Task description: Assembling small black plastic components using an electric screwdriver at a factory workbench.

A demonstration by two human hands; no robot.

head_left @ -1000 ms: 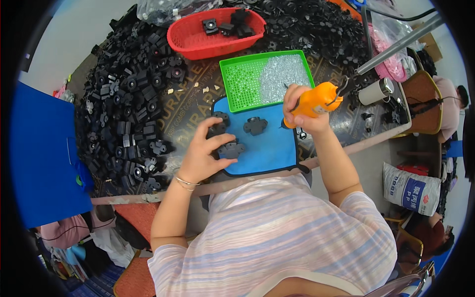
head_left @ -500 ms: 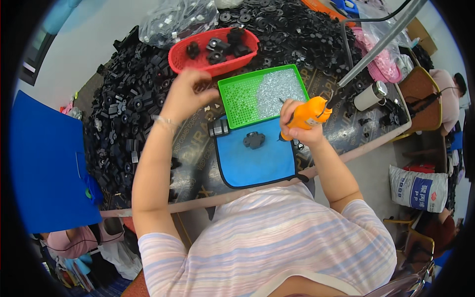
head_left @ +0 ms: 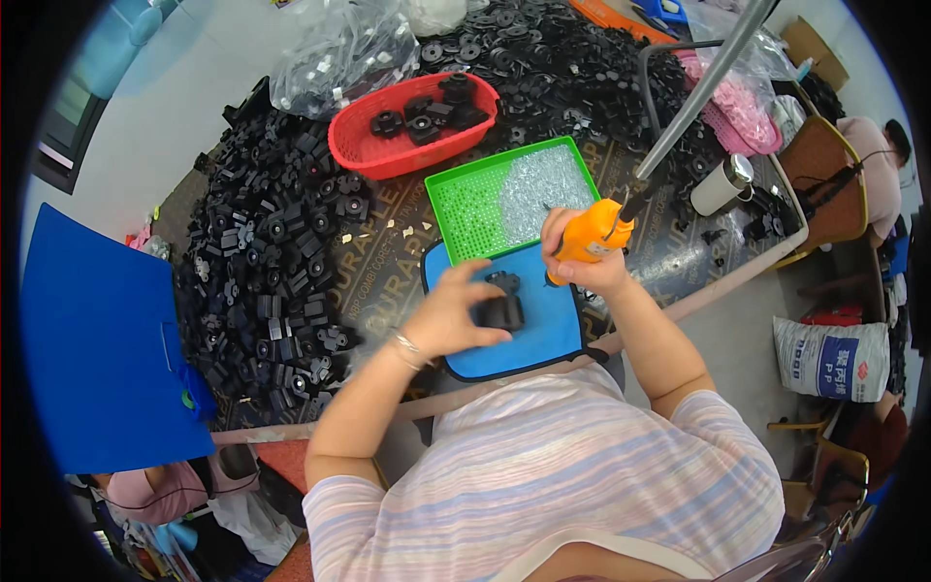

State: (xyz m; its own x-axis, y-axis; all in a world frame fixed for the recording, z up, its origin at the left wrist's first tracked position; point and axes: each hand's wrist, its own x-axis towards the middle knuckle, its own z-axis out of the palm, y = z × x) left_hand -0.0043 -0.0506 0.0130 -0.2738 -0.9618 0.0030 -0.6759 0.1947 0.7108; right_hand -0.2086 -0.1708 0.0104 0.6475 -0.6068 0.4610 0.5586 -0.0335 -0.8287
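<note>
My left hand (head_left: 448,312) is over the blue mat (head_left: 543,339), its thumb and fingers around a black plastic block (head_left: 503,313). Touching or just beyond that block is a dark lobed plastic part (head_left: 502,281), partly hidden. In my right hand (head_left: 598,273) is an orange electric screwdriver (head_left: 588,233), its tip pointing down over the mat's right side. Directly beyond the mat sits a green perforated tray (head_left: 465,199) with a heap of small silvery screws (head_left: 545,192) in its right half.
A red basket (head_left: 364,160) holding several black parts stands behind the tray. Piles of black parts (head_left: 281,252) cover the table's left and back. A metal arm (head_left: 703,87) slants above the right side, near a steel-lidded flask (head_left: 720,186). People sit at both sides.
My left hand has come from beside the red basket down to the mat. The black block from the mat's left edge is now beside the lobed part. My right hand still holds the screwdriver.
</note>
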